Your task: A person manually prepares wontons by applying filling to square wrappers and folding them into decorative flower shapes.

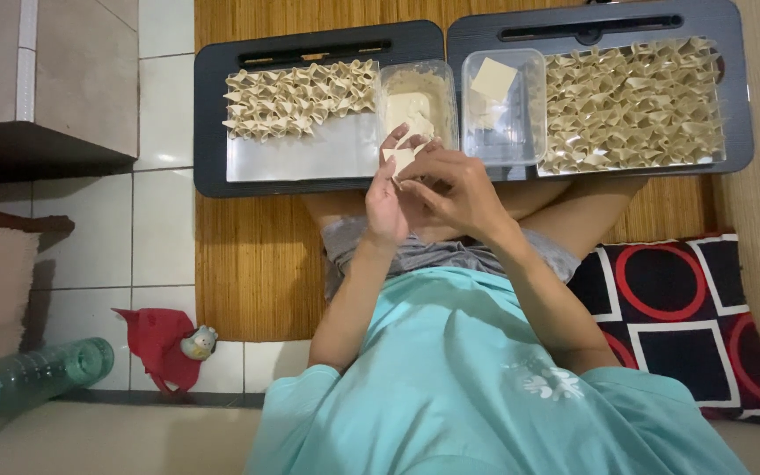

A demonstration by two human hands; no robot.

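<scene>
Both hands meet over my lap, folding one pale dumpling wrapper (400,158). My left hand (386,200) supports it from below while my right hand (456,185) pinches its edge from the right. Just beyond the hands stands a clear tub of creamy filling (415,98). Beside it a second clear tub (503,105) holds flat square wrappers (493,78). A dark tray on the left (213,114) carries a partial block of folded dumplings (296,98). The dark tray on the right (736,105) is nearly covered by folded dumplings (631,105).
I sit cross-legged on a woven mat (248,255) over white floor tiles. A black cushion with red circles (679,308) lies at my right. At the left are a red cloth with a small toy (173,343), a green bottle (37,374) and a low cabinet (46,79).
</scene>
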